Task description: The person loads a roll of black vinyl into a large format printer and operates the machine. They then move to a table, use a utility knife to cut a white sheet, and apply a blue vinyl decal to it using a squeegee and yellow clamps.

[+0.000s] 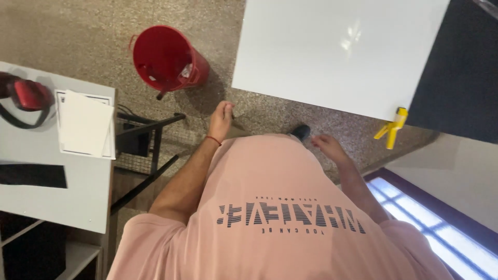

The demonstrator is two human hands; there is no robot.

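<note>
I look straight down my own pink shirt to a speckled floor. My left hand (221,117) hangs in front of me with fingers loosely curled, a red thread around the wrist; whether it holds anything I cannot tell. My right hand (328,147) hangs lower at my right side, fingers relaxed and slightly apart, holding nothing. A red bucket (167,59) stands on the floor just beyond my left hand. A large white table (337,52) lies ahead, its near edge close to both hands.
A grey table (78,197) at the left carries white paper sheets (85,124), a black strip (33,175) and a red-and-black object (26,96). A black metal frame (148,150) stands beside it. A yellow clamp (392,128) grips the white table's corner. A window (441,218) is at the lower right.
</note>
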